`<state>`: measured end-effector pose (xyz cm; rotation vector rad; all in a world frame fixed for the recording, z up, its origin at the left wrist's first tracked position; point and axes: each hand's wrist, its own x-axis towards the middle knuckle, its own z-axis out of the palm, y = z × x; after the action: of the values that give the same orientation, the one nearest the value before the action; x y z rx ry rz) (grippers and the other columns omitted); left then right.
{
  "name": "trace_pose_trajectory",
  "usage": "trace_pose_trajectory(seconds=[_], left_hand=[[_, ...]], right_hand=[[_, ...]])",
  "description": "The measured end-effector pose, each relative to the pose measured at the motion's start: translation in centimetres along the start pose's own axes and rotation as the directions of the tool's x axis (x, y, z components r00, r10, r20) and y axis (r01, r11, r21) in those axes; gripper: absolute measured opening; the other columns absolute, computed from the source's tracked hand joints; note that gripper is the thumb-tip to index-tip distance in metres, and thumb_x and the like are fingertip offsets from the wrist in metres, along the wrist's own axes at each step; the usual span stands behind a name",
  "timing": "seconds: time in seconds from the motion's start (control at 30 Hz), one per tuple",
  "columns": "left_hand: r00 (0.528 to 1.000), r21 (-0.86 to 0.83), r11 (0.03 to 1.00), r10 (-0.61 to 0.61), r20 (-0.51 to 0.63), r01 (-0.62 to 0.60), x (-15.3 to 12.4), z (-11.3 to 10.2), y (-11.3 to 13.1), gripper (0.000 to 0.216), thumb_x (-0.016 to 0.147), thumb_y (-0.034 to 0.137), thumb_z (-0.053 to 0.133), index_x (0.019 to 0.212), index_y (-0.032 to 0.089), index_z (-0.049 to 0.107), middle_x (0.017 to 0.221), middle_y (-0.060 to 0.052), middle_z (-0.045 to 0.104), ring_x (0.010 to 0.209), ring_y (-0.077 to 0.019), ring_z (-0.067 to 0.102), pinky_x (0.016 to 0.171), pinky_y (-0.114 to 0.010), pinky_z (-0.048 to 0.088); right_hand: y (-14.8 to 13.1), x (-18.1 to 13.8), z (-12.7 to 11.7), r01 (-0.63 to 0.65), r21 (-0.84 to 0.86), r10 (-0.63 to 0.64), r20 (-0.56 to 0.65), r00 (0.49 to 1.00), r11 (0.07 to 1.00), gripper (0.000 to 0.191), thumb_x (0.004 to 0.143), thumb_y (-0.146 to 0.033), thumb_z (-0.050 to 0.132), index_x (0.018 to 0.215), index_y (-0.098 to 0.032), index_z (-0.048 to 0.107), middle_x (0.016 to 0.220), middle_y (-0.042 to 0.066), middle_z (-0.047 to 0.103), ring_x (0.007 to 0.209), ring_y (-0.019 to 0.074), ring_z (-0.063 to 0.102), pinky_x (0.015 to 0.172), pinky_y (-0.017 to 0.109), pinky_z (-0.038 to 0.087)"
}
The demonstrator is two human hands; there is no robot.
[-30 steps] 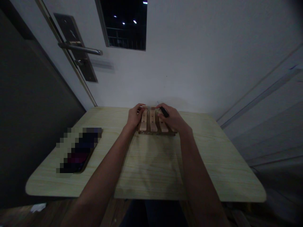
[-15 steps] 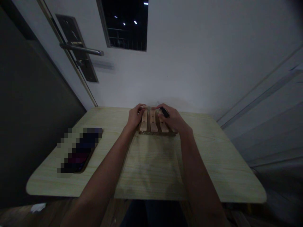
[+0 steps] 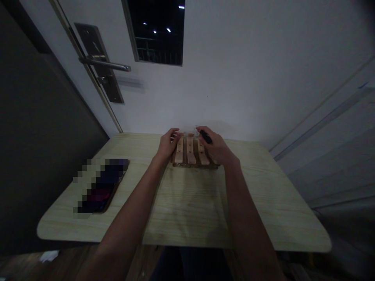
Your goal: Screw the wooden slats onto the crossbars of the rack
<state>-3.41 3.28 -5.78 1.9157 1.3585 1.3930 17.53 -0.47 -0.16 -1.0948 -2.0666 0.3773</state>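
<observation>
You've got a pale wood-grain, round-cornered table (image 3: pixel 181 207), with a brown flat base (image 3: pixel 195 166) bearing pale wooden strips (image 3: pixel 191 150) near its far edge. Your left hand (image 3: pixel 168 143) curls at the base's left end, can't tell if gripping; your right hand (image 3: pixel 219 147), over the right end, pinches a small black elongated object (image 3: pixel 206 136).

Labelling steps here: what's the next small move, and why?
Probably steady the wooden rack with the left hand: that hand is at its left side, while the right hand holds a black tool near its back edge.
</observation>
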Motion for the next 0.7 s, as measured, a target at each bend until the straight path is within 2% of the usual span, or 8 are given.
trace_pose_trajectory(seconds=[0.1,0.2,0.3,0.43,0.5,0.57,0.63,0.7], left_hand=[[1.000,0.026,1.000,0.001,-0.001,-0.001,0.1,-0.5,-0.1,0.028,0.085,0.019,0.049,0.112,0.015,0.055,0.105,-0.010,0.064,0.087,-0.0155,0.062,0.079,-0.030,0.051],[0.999,0.174,0.985,-0.023,0.027,0.018,-0.5,-1.6,0.1,0.027,0.083,0.013,0.046,0.108,0.013,0.058,0.108,-0.011,0.064,0.092,-0.0176,0.061,0.084,-0.033,0.050],[0.992,0.415,0.910,-0.046,0.116,-0.006,-2.2,-3.3,0.7,0.028,0.080,0.011,0.048,0.105,0.012,0.061,0.107,-0.012,0.064,0.100,-0.0223,0.058,0.094,-0.039,0.045],[0.970,0.595,0.803,-0.169,0.175,0.032,-5.2,-6.0,1.3,0.027,0.085,0.026,0.050,0.105,0.014,0.064,0.101,-0.013,0.065,0.099,-0.0253,0.058,0.092,-0.040,0.044],[0.949,0.627,0.778,-0.228,0.216,0.044,-6.2,-7.5,1.4,0.031,0.083,0.034,0.055,0.104,0.014,0.065,0.102,-0.013,0.066,0.099,-0.0252,0.059,0.092,-0.038,0.044],[0.902,0.637,0.766,-0.332,0.277,0.086,-6.8,-8.8,1.5,0.033,0.080,0.037,0.058,0.102,0.015,0.066,0.099,-0.011,0.068,0.091,-0.0223,0.062,0.084,-0.032,0.046],[0.842,0.652,0.745,-0.437,0.317,0.141,-7.1,-9.8,1.6,0.027,0.077,0.034,0.061,0.097,0.017,0.068,0.094,-0.008,0.070,0.084,-0.0188,0.065,0.076,-0.026,0.047],[0.826,0.658,0.738,-0.458,0.328,0.148,-7.4,-10.2,1.7,0.017,0.069,0.025,0.067,0.085,0.018,0.071,0.085,-0.006,0.072,0.081,-0.0185,0.066,0.072,-0.023,0.047]], right_hand=[[0.5,0.1,-0.2,0.027,0.003,-0.027,-0.044,0.999,1.000,0.036,0.085,-0.028,0.049,0.121,-0.023,0.050,0.116,0.008,0.062,0.102,0.0216,0.058,0.091,0.039,0.043],[0.1,0.1,-0.4,0.043,0.030,-0.039,-0.106,0.994,0.999,0.029,0.084,-0.032,0.052,0.111,-0.023,0.057,0.106,0.006,0.066,0.096,0.0203,0.061,0.087,0.038,0.045],[-1.5,-0.2,-0.5,0.061,0.099,-0.043,-0.171,0.984,0.993,0.021,0.083,-0.034,0.054,0.097,-0.021,0.062,0.095,0.005,0.068,0.087,0.0181,0.063,0.082,0.035,0.047],[-4.1,-1.1,0.1,0.081,0.191,-0.042,-0.202,0.979,0.978,0.018,0.081,-0.035,0.058,0.087,-0.019,0.063,0.084,0.004,0.067,0.078,0.0154,0.063,0.075,0.031,0.049],[-5.0,-1.7,0.6,0.096,0.194,-0.053,-0.217,0.975,0.976,0.016,0.081,-0.034,0.058,0.086,-0.019,0.063,0.083,0.003,0.067,0.076,0.0147,0.062,0.074,0.030,0.049],[-5.6,-2.1,1.1,0.095,0.174,-0.052,-0.239,0.970,0.980,0.015,0.081,-0.033,0.057,0.086,-0.020,0.062,0.083,0.003,0.067,0.076,0.0147,0.061,0.074,0.031,0.048],[-5.8,-2.3,1.5,0.063,0.159,-0.022,-0.245,0.969,0.985,0.015,0.081,-0.033,0.057,0.088,-0.021,0.063,0.085,0.002,0.067,0.077,0.0151,0.062,0.075,0.032,0.048],[-5.9,-2.3,1.7,0.026,0.151,0.011,-0.241,0.970,0.988,0.017,0.081,-0.036,0.057,0.089,-0.022,0.063,0.085,0.002,0.068,0.078,0.0156,0.062,0.076,0.033,0.048]])
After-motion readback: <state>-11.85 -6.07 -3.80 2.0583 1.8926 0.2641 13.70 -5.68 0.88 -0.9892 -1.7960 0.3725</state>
